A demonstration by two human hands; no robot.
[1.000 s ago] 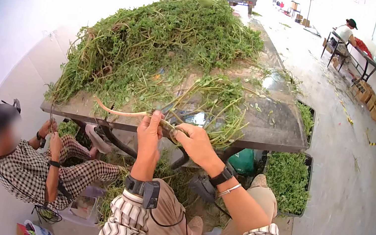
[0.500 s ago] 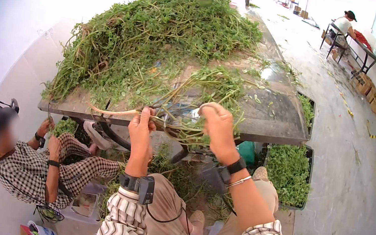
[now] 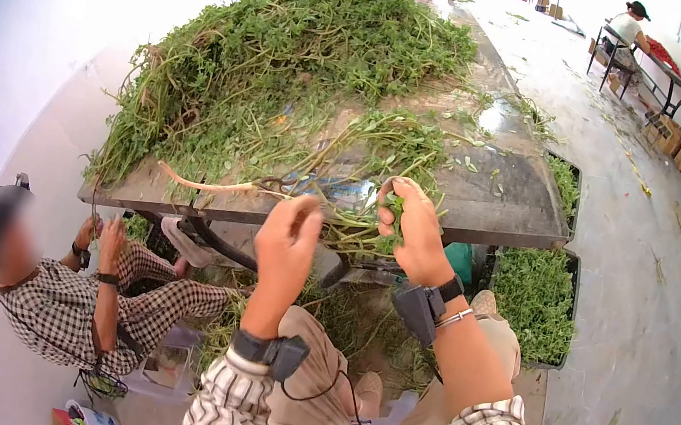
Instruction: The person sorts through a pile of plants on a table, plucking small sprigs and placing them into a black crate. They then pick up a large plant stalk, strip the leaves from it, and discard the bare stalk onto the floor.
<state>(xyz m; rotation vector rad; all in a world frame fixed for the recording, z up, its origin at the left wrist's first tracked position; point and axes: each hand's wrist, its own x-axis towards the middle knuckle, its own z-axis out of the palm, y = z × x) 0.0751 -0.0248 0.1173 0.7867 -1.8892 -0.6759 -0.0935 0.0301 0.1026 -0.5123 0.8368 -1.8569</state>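
Observation:
A long plant with a pale, bare root (image 3: 204, 184) lies across the front edge of the table, its stems running right behind my left hand (image 3: 286, 239). My left hand's fingers are curled together, slightly blurred, and whatever is between them is hidden. My right hand (image 3: 417, 231) is closed around a leafy green sprig (image 3: 392, 213), with leaves showing between thumb and fingers. Between the two hands, loose green stems (image 3: 354, 238) hang over the table edge. Just beyond my hands lies a smaller bunch of leafy stems (image 3: 398, 143).
A large heap of green plants (image 3: 299, 32) covers much of the table (image 3: 504, 214). Crates of greens (image 3: 536, 292) stand on the floor at right. A co-worker in a checked shirt (image 3: 54, 312) sits at left, handling stems. Other people are farther back.
My left hand has moved right, off the pale root it was pinching. My right hand has shifted slightly right, and green leaves now show in its grip.

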